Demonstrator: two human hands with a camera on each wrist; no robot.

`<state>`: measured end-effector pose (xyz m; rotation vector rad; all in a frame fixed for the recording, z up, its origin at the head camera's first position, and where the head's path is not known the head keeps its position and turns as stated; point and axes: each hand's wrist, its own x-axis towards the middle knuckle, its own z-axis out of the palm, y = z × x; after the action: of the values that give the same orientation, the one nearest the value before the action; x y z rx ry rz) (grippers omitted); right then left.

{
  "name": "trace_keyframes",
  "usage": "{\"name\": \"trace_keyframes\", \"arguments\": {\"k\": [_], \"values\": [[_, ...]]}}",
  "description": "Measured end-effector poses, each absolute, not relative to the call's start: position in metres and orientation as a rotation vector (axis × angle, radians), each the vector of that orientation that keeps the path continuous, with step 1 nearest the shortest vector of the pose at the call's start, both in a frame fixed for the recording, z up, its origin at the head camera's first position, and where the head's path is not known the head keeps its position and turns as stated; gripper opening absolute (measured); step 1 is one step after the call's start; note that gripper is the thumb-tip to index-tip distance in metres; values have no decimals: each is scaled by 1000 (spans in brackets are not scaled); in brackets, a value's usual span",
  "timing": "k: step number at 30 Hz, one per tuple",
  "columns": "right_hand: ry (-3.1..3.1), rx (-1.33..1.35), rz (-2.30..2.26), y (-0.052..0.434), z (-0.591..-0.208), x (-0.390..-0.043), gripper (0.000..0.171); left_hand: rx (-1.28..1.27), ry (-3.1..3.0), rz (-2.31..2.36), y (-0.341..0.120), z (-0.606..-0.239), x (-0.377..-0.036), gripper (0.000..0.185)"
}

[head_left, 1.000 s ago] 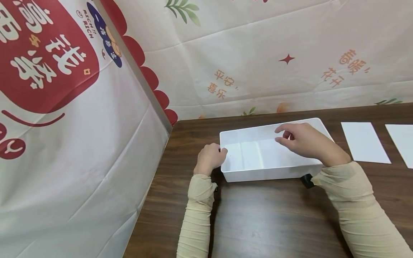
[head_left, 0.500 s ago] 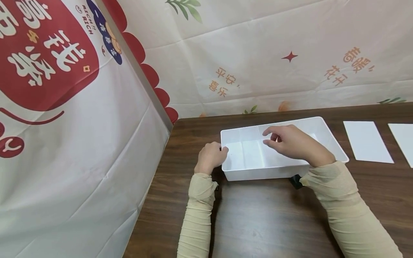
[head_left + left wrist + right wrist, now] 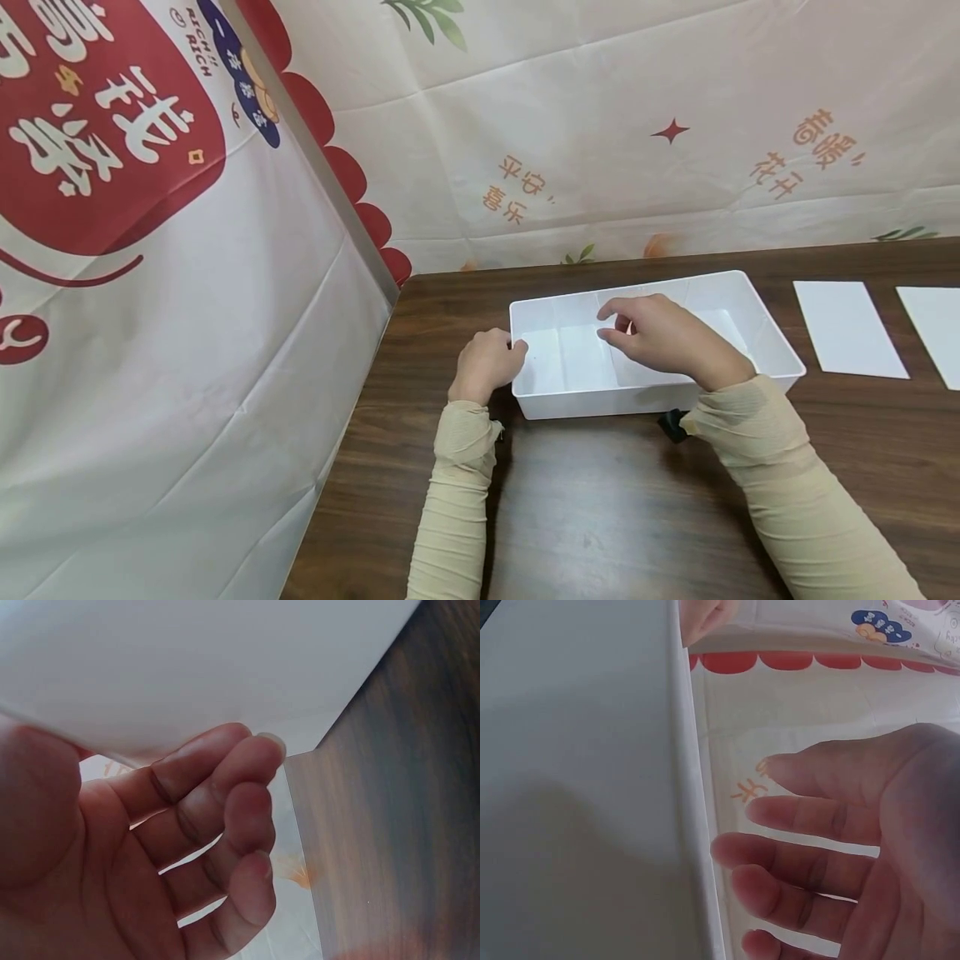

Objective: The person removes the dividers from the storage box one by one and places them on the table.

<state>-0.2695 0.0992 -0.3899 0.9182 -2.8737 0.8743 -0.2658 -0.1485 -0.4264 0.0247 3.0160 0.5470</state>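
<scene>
A white plastic tray (image 3: 776,343) lies on the dark wooden table (image 3: 600,500), its long side toward me. My left hand (image 3: 501,354) grips the tray's left end wall; the left wrist view shows the fingers (image 3: 225,817) curled against the white wall (image 3: 225,660). My right hand (image 3: 611,325) hovers over the tray's middle, thumb and forefinger pointing left. In the right wrist view its fingers (image 3: 802,847) are spread and straight beside the tray's rim (image 3: 686,787), and they hold nothing. A pale flat panel (image 3: 570,358) lies on the tray floor at the left.
Two white paper sheets (image 3: 847,329) (image 3: 933,333) lie flat on the table right of the tray. A printed cloth wall (image 3: 187,333) closes the left side and another printed cloth (image 3: 637,125) the back. A small black device (image 3: 671,423) sits under my right wrist.
My right hand has slid leftward over the tray, from its right half to its middle. My left hand has stayed on the tray's left end.
</scene>
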Motion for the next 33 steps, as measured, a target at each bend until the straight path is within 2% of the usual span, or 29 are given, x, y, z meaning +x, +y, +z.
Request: {"name": "trace_keyframes", "arguments": {"k": [20,33], "values": [[-3014,731,813,88,-396,-270,30,25,3018,547,-148,-425,-265,40],[-3037,748,779,84,-400,-268,29,19,3010,577,-148,-426,-266,43]]}}
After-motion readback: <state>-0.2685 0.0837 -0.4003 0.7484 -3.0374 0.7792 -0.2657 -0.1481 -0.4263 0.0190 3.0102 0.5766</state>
